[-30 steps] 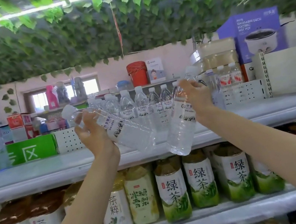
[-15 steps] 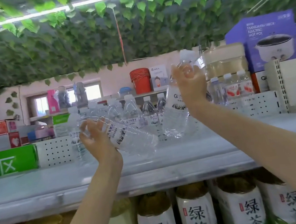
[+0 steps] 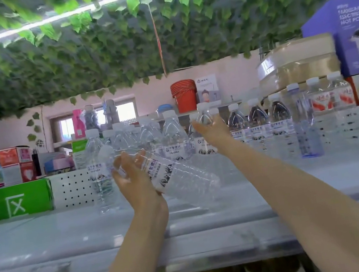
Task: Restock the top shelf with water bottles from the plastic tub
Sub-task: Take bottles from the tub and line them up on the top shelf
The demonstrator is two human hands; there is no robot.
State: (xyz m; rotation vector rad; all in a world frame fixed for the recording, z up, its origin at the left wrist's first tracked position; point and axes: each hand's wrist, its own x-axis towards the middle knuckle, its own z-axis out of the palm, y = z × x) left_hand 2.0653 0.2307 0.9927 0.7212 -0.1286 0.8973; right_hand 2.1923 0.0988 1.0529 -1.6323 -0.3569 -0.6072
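Left hand (image 3: 138, 182) around tilted water bottle (image 3: 180, 178)

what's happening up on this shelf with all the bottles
A person is restocking the top shelf with water bottles. The right hand grips an upright bottle by its neck, placing it among the row of bottles at the back. The left hand holds a second bottle, tilted with its base toward the right, above the shelf and not yet set down.
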